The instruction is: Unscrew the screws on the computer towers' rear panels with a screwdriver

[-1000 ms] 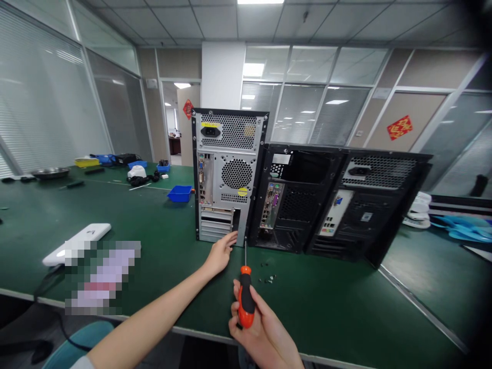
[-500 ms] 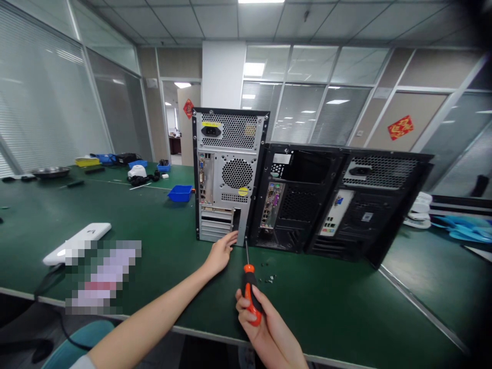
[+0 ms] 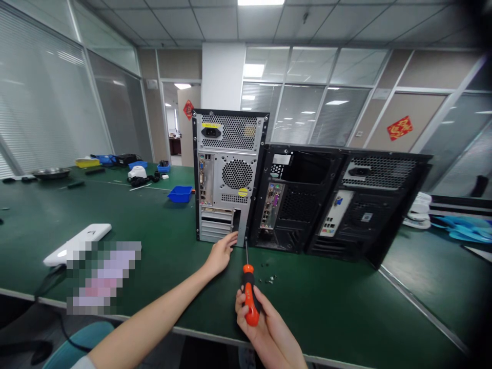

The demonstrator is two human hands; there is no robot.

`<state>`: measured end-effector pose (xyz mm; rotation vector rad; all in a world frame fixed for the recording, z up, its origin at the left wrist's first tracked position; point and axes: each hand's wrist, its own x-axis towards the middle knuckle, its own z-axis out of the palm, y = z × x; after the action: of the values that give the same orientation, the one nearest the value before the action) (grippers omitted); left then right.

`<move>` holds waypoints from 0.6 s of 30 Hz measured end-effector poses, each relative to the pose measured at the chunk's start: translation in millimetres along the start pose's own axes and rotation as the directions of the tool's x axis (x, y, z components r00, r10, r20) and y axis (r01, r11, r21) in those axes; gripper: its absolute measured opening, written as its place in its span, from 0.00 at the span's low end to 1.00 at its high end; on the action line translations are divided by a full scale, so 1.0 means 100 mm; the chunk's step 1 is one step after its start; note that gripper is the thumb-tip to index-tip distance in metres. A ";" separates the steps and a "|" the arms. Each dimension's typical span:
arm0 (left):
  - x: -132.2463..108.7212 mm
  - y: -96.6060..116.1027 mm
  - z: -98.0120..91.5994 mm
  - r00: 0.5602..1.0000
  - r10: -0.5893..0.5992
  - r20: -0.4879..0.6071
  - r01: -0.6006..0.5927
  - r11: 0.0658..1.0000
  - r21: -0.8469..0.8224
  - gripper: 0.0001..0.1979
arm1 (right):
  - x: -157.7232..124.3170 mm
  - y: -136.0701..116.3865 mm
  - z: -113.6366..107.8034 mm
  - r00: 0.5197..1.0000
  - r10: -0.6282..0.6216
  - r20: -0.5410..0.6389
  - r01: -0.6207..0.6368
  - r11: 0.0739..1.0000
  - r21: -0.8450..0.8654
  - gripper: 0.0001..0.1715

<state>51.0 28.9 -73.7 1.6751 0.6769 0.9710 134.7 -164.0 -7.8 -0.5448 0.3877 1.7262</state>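
A silver computer case stands upright on the green table, its back panel facing me. My left hand rests against the case's lower right corner, fingers curled on its edge. My right hand is wrapped round the orange and black handle of a screwdriver. The shaft points up at the case's bottom right corner, close to my left fingertips. Several small screws lie on the table just right of the screwdriver.
Two black computer cases stand to the right of the silver one. A white device lies at the left. A blue bin and more bins and cables sit farther back. White and blue items lie at the far right.
My right hand shifted its grip on the screwdriver handle and moved slightly right. The left hand has stayed on the case.
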 end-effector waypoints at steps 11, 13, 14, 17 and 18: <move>0.00 0.01 0.01 1.000 0.011 -0.004 -0.011 1.000 0.005 0.32 | -0.09 0.03 0.08 0.999 -0.033 0.005 0.033 0.995 -0.092 0.16; -0.01 0.01 0.00 1.000 0.013 -0.002 -0.013 1.000 0.002 0.32 | -0.08 0.03 0.06 1.000 -0.028 0.011 0.029 0.994 -0.107 0.16; -0.01 0.00 0.00 1.000 0.015 -0.001 -0.015 1.000 0.000 0.32 | -0.08 0.03 0.06 0.999 -0.028 0.016 0.030 0.993 -0.112 0.16; 0.00 -0.01 0.00 1.000 0.017 -0.002 -0.017 1.000 -0.004 0.33 | -0.07 0.02 0.03 0.999 -0.040 0.032 0.043 0.992 -0.116 0.15; 0.00 -0.02 0.00 1.000 0.018 -0.002 -0.018 1.000 -0.004 0.33 | -0.06 0.02 0.02 0.998 -0.044 0.037 0.048 0.992 -0.115 0.13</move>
<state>50.5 29.4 -75.2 1.6790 0.6615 0.9867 133.5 -168.7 -3.1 -0.6032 0.2494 1.7183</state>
